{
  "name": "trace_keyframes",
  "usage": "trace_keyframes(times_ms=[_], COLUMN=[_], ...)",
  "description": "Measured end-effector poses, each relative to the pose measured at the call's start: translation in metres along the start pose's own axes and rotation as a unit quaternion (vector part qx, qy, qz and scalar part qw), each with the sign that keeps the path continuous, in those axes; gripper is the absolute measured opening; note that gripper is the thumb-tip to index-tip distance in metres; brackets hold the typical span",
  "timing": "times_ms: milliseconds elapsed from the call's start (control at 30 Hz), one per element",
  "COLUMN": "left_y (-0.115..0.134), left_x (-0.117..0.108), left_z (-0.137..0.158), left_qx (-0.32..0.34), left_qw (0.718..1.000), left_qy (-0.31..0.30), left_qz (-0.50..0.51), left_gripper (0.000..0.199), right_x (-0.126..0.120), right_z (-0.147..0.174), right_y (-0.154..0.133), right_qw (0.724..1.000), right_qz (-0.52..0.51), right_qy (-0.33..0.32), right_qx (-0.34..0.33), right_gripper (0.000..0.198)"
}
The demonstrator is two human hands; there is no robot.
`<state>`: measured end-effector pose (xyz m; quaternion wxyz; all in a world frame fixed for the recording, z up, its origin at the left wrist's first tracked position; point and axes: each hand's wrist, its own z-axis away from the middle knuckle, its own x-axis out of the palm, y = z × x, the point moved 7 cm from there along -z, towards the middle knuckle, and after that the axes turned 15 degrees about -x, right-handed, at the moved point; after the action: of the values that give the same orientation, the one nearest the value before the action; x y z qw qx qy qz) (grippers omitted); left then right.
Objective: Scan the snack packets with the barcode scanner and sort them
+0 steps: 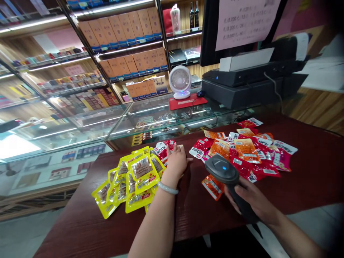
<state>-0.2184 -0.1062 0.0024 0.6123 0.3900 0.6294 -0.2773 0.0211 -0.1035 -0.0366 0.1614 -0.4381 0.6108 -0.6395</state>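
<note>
My left hand (176, 159), with a pale bangle at the wrist, lies over the table beside a red and white snack packet (162, 148). Its thumb sticks out to the right and its fingers are apart, the outer ones touching the packet's edge. Wrapped round the handle of a black barcode scanner (223, 168) is my right hand (249, 197); a small blue light glows on the scanner's head. Under that head lies an orange packet (212, 186). To the left, yellow snack packets (142, 170) form an overlapping heap. Red, orange and white packets (245, 148) are piled on the right.
The dark red tabletop (193, 208) meets a glass display counter (150, 111) at the back. On that counter stand a white fan (180, 80) and a black cash register (242, 79) with a monitor (209, 39). Shelves with orange boxes (120, 32) rise behind.
</note>
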Motion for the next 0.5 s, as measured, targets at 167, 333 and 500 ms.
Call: trace_keyframes(times_ms=[167, 333, 500], left_y=[0.017, -0.003, -0.027], left_x=[0.004, -0.007, -0.012], left_z=[0.006, -0.004, -0.009], left_qx=[0.045, 0.002, -0.051], left_qw=[0.998, 0.998, 0.999], left_qy=[-0.038, -0.02, -0.001], left_qz=[0.024, 0.053, -0.001], left_gripper=[0.053, 0.046, 0.041], right_x=[0.007, 0.004, 0.008], right_z=[-0.017, -0.032, -0.045], right_y=[-0.014, -0.022, -0.031], right_qw=[1.0, 0.999, 1.0], right_qz=[0.012, -0.018, -0.019], right_qy=[-0.008, -0.006, -0.024], right_qx=[-0.017, -0.029, 0.006], right_gripper=[0.041, 0.04, 0.037])
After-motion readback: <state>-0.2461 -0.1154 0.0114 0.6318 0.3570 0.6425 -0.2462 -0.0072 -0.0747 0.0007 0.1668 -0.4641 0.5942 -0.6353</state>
